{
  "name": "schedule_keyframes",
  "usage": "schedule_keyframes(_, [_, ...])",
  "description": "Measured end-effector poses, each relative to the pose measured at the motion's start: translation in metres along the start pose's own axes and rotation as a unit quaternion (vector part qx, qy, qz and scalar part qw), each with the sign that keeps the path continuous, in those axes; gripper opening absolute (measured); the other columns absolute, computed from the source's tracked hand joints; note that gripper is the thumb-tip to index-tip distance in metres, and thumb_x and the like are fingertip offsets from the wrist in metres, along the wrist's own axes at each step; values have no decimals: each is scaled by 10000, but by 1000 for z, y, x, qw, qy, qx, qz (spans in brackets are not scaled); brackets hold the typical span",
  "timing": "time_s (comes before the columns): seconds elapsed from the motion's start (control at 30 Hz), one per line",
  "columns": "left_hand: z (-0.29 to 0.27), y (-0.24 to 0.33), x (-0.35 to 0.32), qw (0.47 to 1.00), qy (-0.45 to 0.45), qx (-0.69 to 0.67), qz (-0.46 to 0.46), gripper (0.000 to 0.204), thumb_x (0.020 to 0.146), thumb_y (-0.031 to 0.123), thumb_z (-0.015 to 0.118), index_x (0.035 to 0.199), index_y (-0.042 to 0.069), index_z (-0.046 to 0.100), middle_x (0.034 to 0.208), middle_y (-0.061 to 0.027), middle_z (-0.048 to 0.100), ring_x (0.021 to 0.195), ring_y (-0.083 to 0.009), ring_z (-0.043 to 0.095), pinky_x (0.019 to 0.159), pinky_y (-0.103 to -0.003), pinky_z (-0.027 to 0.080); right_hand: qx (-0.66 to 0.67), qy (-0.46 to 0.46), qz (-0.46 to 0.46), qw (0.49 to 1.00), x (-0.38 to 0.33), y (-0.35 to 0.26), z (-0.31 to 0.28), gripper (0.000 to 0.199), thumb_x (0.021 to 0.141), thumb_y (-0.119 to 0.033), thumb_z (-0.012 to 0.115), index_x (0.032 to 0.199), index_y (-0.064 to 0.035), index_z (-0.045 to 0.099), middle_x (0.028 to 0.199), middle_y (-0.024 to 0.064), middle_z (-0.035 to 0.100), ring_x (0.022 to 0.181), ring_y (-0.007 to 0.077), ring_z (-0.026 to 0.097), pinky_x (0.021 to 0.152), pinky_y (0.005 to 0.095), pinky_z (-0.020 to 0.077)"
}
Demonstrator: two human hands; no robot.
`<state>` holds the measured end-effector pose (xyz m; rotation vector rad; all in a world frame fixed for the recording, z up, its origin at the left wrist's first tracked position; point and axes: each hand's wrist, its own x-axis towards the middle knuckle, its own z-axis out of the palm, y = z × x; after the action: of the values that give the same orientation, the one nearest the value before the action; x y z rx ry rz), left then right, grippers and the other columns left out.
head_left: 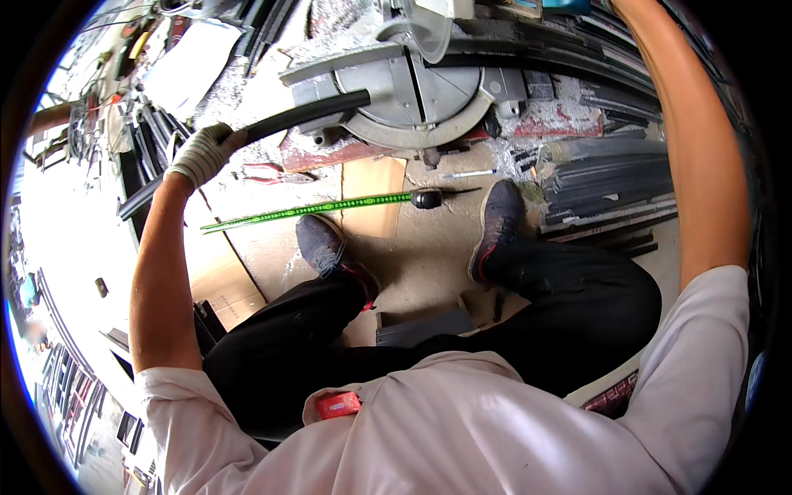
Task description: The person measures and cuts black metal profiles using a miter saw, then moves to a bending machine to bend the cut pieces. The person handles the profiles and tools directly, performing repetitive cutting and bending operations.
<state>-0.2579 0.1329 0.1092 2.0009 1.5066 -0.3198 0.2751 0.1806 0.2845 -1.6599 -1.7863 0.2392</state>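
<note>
My left hand (200, 157), in a striped glove, is closed around a long black bar (305, 114). The bar slants up to the right, its far end over the left side of a grey mitre saw base (388, 99). A clear guard (429, 33) hangs above the saw's slot. My right forearm (701, 148) stretches up to the top right edge, and the hand beyond it is cut off by the frame. On the floor below the saw lies a tape measure (426, 199) with its green blade (313, 210) pulled out to the left.
Stacked dark strips (606, 181) lie right of the saw; more black lengths (528, 54) run behind it. Red-handled pliers (272, 173), a thin pen-like stick (470, 174) and cardboard (371, 194) are near my shoes (320, 243). A white sheet (191, 66) lies at the far left.
</note>
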Motion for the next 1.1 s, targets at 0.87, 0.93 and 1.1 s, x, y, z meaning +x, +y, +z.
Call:
schedule_keyframes(0.87, [-27,169,-252,987,64,145,-6,381,927,450,730,937,69,754,811,-173,721,802,-380,706,751,-469,547,71,96,47,992,24,33,32,485,1046,-359,497,1459,-106,528,1064,229,718,1005,378,687,906,434,531])
schedule_keyframes(0.93, [-25,165,-244,986,23,161,-43,452,964,525,667,955,83,761,815,-181,735,806,-375,724,758,-477,554,92,196,6,976,-19,55,52,449,1035,-379,520,1354,-76,609,1075,238,720,984,356,702,868,421,536])
schedule_keyframes(1.1, [-37,159,-235,976,-18,200,-85,465,954,526,685,911,68,747,780,-184,707,756,-384,697,724,-465,545,104,159,283,940,-199,54,87,525,1002,-472,515,1239,-20,637,1133,263,703,1027,342,690,942,422,517])
